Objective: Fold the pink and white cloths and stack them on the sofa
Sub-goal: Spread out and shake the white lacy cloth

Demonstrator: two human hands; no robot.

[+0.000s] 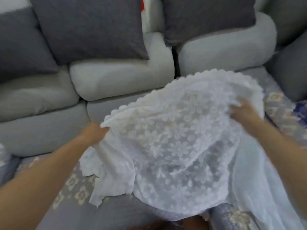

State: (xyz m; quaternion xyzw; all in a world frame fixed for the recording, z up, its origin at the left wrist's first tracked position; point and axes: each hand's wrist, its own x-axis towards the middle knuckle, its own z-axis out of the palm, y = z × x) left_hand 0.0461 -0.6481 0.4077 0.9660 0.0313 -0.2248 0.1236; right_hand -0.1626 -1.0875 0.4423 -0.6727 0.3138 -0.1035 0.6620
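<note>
A white lace cloth with a flower pattern and scalloped edge is spread between my hands above the sofa seat. My left hand grips its left edge. My right hand grips its far right part, fingers curled into the fabric. The cloth hangs in loose folds toward me, and a plain white layer trails down at the right. No pink cloth shows in this view. The picture is blurred by motion.
The sofa has light grey back cushions and dark grey pillows behind them. A grey patterned cover lies over the seat. Another dark cushion stands at the right.
</note>
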